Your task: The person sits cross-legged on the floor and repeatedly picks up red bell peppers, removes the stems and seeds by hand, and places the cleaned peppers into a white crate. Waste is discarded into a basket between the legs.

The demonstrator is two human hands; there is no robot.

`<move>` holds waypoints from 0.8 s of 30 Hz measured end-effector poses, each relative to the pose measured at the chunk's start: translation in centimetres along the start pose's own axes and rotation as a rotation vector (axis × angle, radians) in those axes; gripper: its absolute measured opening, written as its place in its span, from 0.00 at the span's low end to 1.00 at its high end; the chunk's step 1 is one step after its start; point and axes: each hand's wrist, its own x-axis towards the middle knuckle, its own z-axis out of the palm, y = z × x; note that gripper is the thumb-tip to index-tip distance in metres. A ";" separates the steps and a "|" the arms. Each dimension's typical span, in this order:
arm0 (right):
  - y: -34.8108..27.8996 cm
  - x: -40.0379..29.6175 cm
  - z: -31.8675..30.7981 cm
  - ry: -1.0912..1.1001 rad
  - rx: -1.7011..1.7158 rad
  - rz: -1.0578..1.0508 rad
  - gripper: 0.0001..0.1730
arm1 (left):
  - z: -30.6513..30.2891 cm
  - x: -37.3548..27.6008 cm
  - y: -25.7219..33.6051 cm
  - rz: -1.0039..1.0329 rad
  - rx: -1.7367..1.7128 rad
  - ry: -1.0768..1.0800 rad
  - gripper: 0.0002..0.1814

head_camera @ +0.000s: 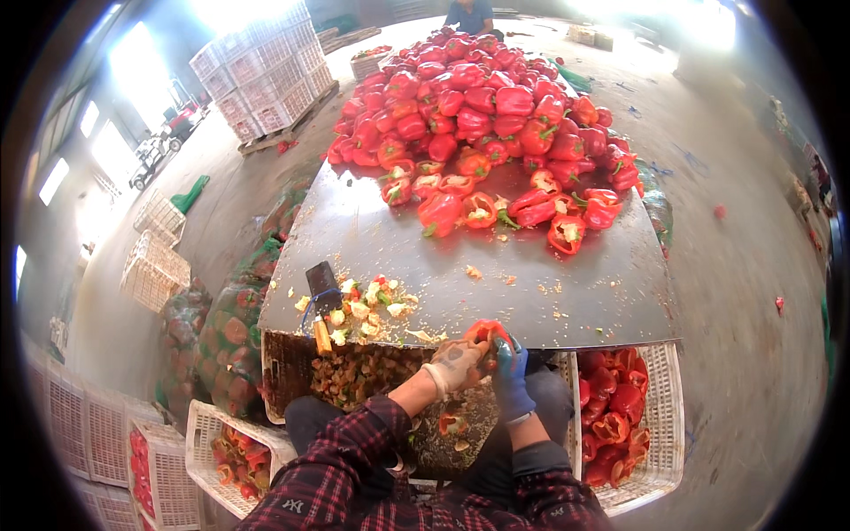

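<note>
Just over the near edge of the metal table (458, 285), a red bell pepper (488, 328) is between my two hands. My right hand (512, 381), in a blue-coated glove, grips its right side. My left hand (458, 362), in a stained pale glove, is closed against its left side; the fingertips are partly hidden. Cut-out pepper cores (372, 305) and scattered seeds lie on the table to the left. Beside them are a dark rectangular block (323, 285) with blue cord and a wooden handle (323, 336). Cut-open peppers (566, 233) lie farther up the table.
A large heap of red bell peppers (465, 99) covers the table's far part, with a person (470, 16) behind it. A crate of opened peppers (667, 425) stands at right. Core waste (358, 378) fills a container below the table edge. Net sacks (232, 332) and another crate (199, 438) stand left.
</note>
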 end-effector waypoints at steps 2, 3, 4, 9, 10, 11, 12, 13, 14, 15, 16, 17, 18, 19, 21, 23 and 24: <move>0.6 0.0 0.4 0.004 -0.058 -0.118 0.19 | 1.4 0.1 -2.2 0.051 -0.001 0.060 0.11; 0.8 0.7 1.2 0.024 -0.080 -0.170 0.18 | 2.2 -0.4 -3.3 0.067 0.004 0.084 0.09; 0.6 0.5 0.8 -0.007 -0.128 -0.166 0.18 | 2.3 -0.2 -3.0 -0.057 -0.151 0.037 0.09; -0.4 0.1 0.3 -0.028 -0.106 -0.229 0.20 | 3.7 -0.3 -2.1 -0.024 -0.158 0.258 0.09; -1.2 -0.6 0.6 -0.073 -0.095 -0.088 0.20 | 6.0 -1.3 -4.1 -0.140 -0.893 0.367 0.09; -1.2 -0.2 -0.4 -0.008 -0.137 -0.236 0.19 | 1.4 -0.9 -1.2 -0.342 -1.286 0.118 0.09; -1.2 -0.1 0.2 0.019 -0.161 -0.381 0.19 | 0.7 -1.3 -1.8 -0.321 -1.343 0.158 0.11; -1.1 0.1 0.3 0.018 -0.187 -0.384 0.18 | 0.6 -1.4 -2.1 -0.300 -1.400 0.200 0.13; -1.0 0.1 0.1 0.023 -0.216 -0.384 0.18 | 1.2 -1.2 -2.3 -0.290 -1.150 0.233 0.15; -0.9 0.2 0.6 0.013 -0.043 -0.216 0.18 | 1.6 -0.9 -2.7 -0.279 -0.892 0.272 0.16; -0.8 0.2 1.0 0.002 0.128 -0.049 0.18 | 2.2 -0.2 -2.9 -0.329 -0.701 0.269 0.18; -0.7 0.1 1.2 -0.002 0.123 -0.021 0.18 | 2.9 0.2 -3.0 -0.332 -0.480 0.213 0.18; -0.6 0.0 1.2 -0.001 0.116 0.003 0.18 | 3.6 1.2 -3.3 -0.239 -0.247 0.148 0.18; -0.5 0.0 1.1 0.004 0.109 0.025 0.18 | 3.5 2.0 -2.7 -0.142 -0.013 0.079 0.19; 0.1 0.1 1.0 0.009 0.026 -0.057 0.19 | 3.6 3.3 -2.7 -0.340 -0.276 0.056 0.21; -0.4 -0.3 2.0 0.013 0.153 0.042 0.19 | 4.8 3.6 -4.2 -0.414 -0.465 0.092 0.20; -1.7 -0.4 2.2 0.023 0.165 0.072 0.18 | 4.1 3.9 -3.2 -0.351 -0.305 0.086 0.17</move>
